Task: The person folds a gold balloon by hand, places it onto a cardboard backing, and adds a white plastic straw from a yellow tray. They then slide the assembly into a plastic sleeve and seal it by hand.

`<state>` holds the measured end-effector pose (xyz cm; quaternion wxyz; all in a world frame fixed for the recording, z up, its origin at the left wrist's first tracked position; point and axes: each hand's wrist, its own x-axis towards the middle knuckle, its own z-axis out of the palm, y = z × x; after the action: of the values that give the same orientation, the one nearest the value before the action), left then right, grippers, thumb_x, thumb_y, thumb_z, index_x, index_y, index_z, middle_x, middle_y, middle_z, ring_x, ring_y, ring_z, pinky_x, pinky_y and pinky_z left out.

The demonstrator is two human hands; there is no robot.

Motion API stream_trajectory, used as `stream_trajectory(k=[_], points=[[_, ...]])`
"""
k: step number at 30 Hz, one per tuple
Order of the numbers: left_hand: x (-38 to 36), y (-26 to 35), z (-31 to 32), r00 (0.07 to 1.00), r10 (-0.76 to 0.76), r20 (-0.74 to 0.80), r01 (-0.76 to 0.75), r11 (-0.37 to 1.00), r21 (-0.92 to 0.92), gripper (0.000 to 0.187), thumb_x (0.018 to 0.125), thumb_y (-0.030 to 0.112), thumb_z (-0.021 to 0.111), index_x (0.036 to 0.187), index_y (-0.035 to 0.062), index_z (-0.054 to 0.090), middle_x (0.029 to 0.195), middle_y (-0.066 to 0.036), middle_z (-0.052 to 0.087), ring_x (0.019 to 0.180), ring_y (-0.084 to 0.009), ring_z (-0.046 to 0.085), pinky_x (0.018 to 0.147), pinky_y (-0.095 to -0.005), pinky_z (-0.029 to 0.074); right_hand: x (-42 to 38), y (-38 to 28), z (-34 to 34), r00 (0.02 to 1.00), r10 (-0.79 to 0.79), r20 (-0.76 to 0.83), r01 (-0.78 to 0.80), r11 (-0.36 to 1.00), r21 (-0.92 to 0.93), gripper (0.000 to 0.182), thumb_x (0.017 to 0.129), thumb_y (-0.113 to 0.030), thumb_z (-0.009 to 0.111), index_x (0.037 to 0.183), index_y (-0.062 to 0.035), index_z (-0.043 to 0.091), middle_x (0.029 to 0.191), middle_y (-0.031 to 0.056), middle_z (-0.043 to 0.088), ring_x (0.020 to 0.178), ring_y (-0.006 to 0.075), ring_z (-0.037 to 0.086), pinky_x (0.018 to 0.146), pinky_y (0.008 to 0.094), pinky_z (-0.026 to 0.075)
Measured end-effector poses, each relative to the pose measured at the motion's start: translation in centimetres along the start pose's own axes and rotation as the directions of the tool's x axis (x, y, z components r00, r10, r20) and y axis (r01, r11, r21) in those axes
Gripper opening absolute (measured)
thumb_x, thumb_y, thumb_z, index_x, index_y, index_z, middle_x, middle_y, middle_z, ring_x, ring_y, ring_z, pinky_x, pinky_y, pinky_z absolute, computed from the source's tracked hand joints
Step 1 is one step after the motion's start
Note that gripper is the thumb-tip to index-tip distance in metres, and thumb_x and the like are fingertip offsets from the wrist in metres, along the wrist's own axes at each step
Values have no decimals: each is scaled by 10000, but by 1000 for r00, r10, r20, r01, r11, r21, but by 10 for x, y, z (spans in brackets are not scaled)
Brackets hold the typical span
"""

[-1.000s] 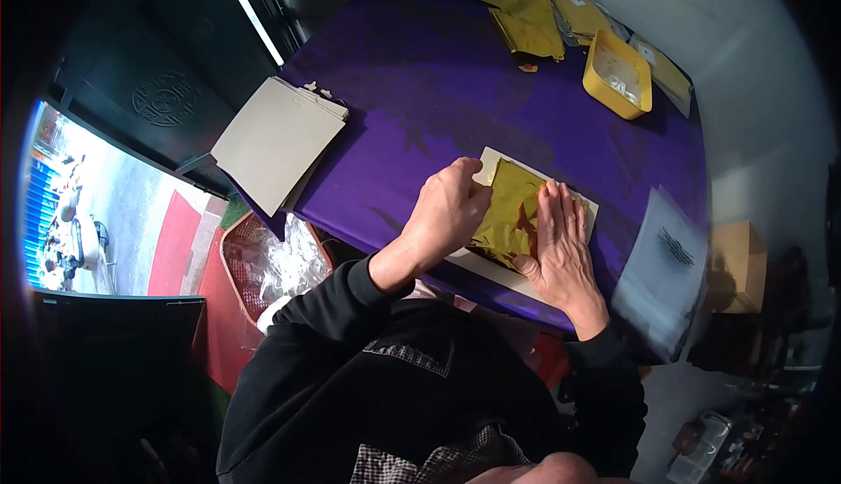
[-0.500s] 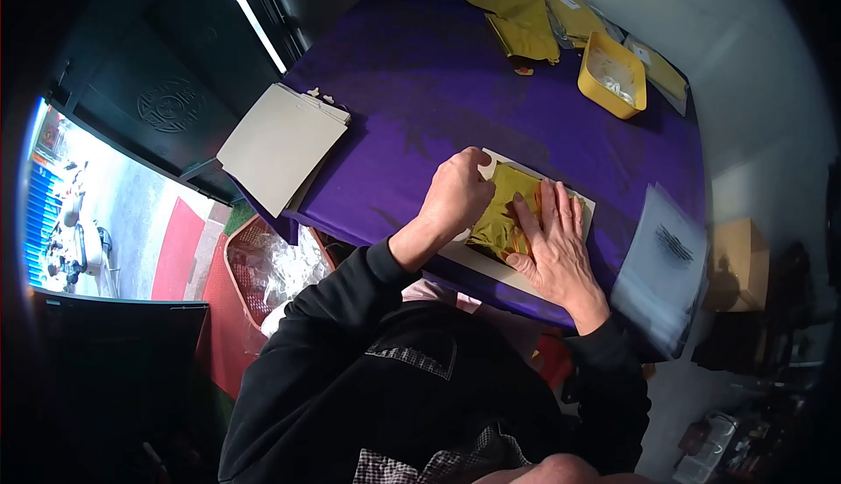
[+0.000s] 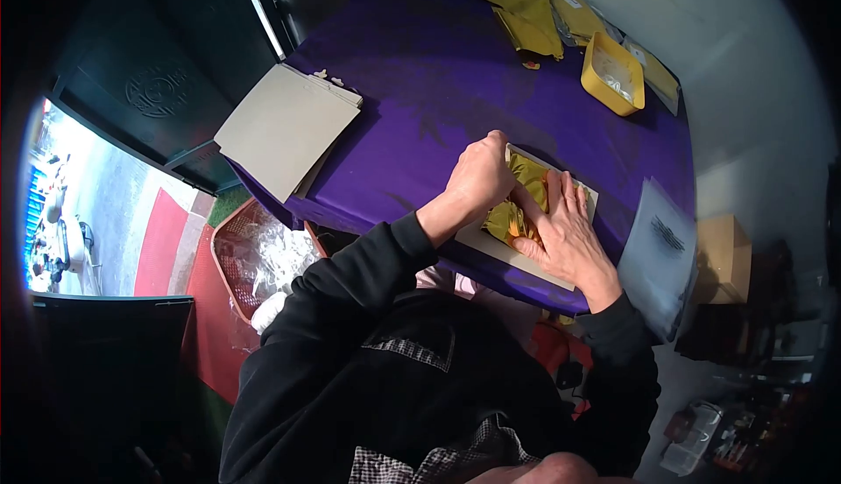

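A shiny gold foil-like sheet (image 3: 528, 171) lies on a cream board (image 3: 511, 259) near the front edge of the purple-covered table. My right hand (image 3: 574, 237) rests flat on the gold sheet, its fingers stretched out and the thumb apart. Orange-red patches show on the sheet around those fingers. At the left side of the sheet is my left hand (image 3: 480, 171), closed with the fingers curled under. Whatever it grips, if anything, is hidden by the hand itself.
A stack of cream boards (image 3: 285, 125) sits at the table's left edge. Yellow packets (image 3: 526, 15) and a yellow tub (image 3: 594, 88) stand at the back. Clear plastic sheets (image 3: 657, 256) hang at the right edge. A basket of plastic wrap (image 3: 267, 261) is below left.
The view has shifted a little. My left hand stays closed at the sheet's left side, slightly higher. My right hand's fingers have spread and shifted a little on the sheet.
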<state>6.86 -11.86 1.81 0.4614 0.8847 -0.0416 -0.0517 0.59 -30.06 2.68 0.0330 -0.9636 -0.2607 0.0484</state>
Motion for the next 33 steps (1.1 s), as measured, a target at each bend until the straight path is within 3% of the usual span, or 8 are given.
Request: stream_trajectory(k=[4,7,13,18,24,26,30,33], points=[[0,-1,1,1000,-21,6,21,1000,-22,449,775,-12,562,1220,-67,566,1057,-299,656,1038,-401,644,899,-431,520,1,-4,-4,998,19,58,-17,1000,-19,707,899,-577,528,1500,-254,339,1485,365,183,1370,584,180,1131,627,172],[2,-7,7,997,55,-58,-55,998,-9,401,718,-11,663,1096,-72,544,957,-288,666,953,-425,658,791,-453,554,2,-3,-3,998,14,65,-12,1000,-23,719,895,-619,497,1498,-256,349,1493,368,167,1376,585,161,1130,633,156],[-6,3,-1,999,45,-5,-45,998,47,511,758,-13,560,1266,-62,526,977,-289,671,976,-402,659,859,-436,536,1,0,9,999,16,29,-15,1000,-25,742,883,-696,438,1472,-245,407,1508,366,139,1395,570,113,1137,632,121],[-8,-5,4,982,186,-13,-186,982,11,578,769,-39,542,1340,-50,456,924,-261,683,897,-388,683,767,-422,565,-1,1,14,1000,18,12,-18,999,-37,756,883,-715,415,1461,-227,429,1516,358,118,1402,561,100,1138,635,101],[-8,-11,1,972,237,-10,-237,971,-27,579,800,-55,514,1371,-46,417,895,-236,686,868,-393,684,771,-428,561,-1,0,16,999,-8,-32,6,998,-55,759,886,-720,398,1466,-231,419,1516,345,114,1395,561,109,1135,641,96],[-6,-14,2,976,216,5,-216,976,-37,565,809,-47,512,1365,-53,417,900,-240,685,873,-395,683,773,-429,558,-1,0,16,999,17,-31,-17,1000,-19,749,843,-712,491,1485,-347,366,1514,349,137,1399,573,93,1127,667,99],[-8,-4,-12,991,131,-1,-131,988,84,538,823,-12,518,1348,-76,420,914,-253,682,889,-399,679,782,-432,550,-1,0,18,998,10,-56,-11,1000,-23,751,846,-717,479,1484,-337,372,1509,351,147,1395,576,104,1124,669,98],[7,-16,-3,979,176,-100,-177,984,-7,542,823,24,547,1338,-91,423,916,-245,687,888,-378,687,790,-419,549,-1,1,18,999,0,-53,-1,1000,-21,750,853,-716,470,1482,-319,381,1505,353,155,1392,572,116,1120,673,96]])
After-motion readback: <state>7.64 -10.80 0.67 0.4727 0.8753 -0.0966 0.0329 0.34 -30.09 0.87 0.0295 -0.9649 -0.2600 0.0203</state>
